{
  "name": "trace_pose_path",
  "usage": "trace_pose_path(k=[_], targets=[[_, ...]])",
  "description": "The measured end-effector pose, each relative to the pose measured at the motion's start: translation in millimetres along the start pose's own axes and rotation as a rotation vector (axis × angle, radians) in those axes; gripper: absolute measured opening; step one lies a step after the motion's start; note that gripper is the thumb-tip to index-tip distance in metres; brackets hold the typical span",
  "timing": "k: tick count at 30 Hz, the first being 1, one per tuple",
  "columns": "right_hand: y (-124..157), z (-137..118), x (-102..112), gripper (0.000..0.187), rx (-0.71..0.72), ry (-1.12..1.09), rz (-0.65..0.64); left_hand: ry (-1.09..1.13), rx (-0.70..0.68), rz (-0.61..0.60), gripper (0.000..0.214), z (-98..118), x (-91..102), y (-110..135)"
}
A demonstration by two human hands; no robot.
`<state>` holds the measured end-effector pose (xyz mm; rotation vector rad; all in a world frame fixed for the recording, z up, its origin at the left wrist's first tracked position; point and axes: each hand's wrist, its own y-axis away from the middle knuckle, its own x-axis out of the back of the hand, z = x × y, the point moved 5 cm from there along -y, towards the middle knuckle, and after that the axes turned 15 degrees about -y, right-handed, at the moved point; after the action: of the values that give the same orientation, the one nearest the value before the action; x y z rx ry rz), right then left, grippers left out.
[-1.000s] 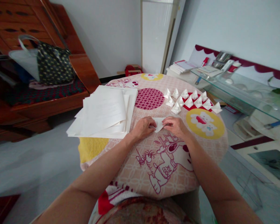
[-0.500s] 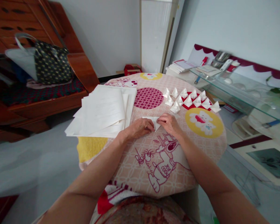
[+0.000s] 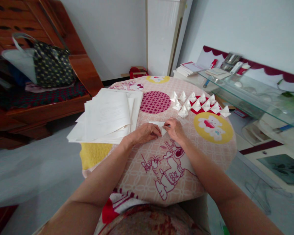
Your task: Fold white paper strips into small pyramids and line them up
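Observation:
A small folded white paper [image 3: 158,124] lies on the round table, which is covered by a pink cartoon-print cloth [image 3: 205,160]. My left hand [image 3: 147,133] presses on the paper's near left part with curled fingers. My right hand [image 3: 174,129] pinches its right edge, fingers closed on the fold. Most of the paper is hidden under the two hands. A stack of white sheets [image 3: 107,116] lies just left of my left hand. Several small folded paper shapes [image 3: 197,105] stand in rows behind my right hand.
A glass shelf [image 3: 254,94] with a metal cup and bottles runs along the right. A wooden bench [image 3: 39,104] with a dotted bag [image 3: 52,67] stands at the left. Books [image 3: 189,69] are stacked behind the table. A white door panel is at the back.
The paper has been turned and folded narrower, and both hands have shifted a little further from me and closer together on it. The view has drifted slightly.

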<state>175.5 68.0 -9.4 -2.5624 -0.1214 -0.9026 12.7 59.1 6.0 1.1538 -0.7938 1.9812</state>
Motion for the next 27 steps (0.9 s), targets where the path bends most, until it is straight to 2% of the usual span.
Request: trace_pose_path(k=[4, 7, 27], targets=[[-1.8, 2.4, -2.3, 0.016, -0.026, 0.01, -0.007, -0.006, 0.046, 0.015, 0.032, -1.8, 0.9, 0.8], [-1.7, 2.8, -3.7, 0.018, 0.006, 0.03, 0.006, -0.029, 0.028, 0.019, 0.037, -0.1, 1.0, 1.3], [1.9, -1.6, -6.5, 0.019, -0.008, 0.09, 0.051, -0.199, 0.005, -0.013, 0.034, 5.1, -0.1, 1.7]])
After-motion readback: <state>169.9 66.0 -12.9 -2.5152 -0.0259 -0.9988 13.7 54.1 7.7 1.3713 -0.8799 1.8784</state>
